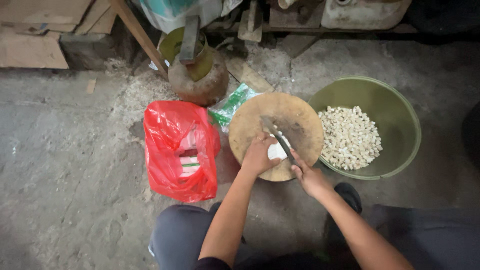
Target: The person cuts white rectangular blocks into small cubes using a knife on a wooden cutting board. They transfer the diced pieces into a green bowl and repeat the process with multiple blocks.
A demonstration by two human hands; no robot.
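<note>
White block (275, 151), soft-looking and pale, lies on the near part of a round wooden chopping board (300, 117) that rests on the concrete floor (65, 150). The left hand (257, 156) presses down on the block, its grip curled over the top, apparently to keep it from sliding under the blade. The right hand (311, 179) has its grip wrapped tight round the handle of a dark knife (276, 135), whose blade slants up and away across the board with its edge over the block. Just right of the board, touching or nearly touching its rim, stands a green plastic basin (400, 107) holding a heap of small pale cubes (350, 137), close enough for cut pieces to be swept across. On the left, beside the board, a red plastic bag (172, 130) gapes open with white and green packets showing inside, within reach of the left hand. Behind the board lie a green-and-clear wrapper (232, 105) and a rusty round gas cylinder (200, 85).
</note>
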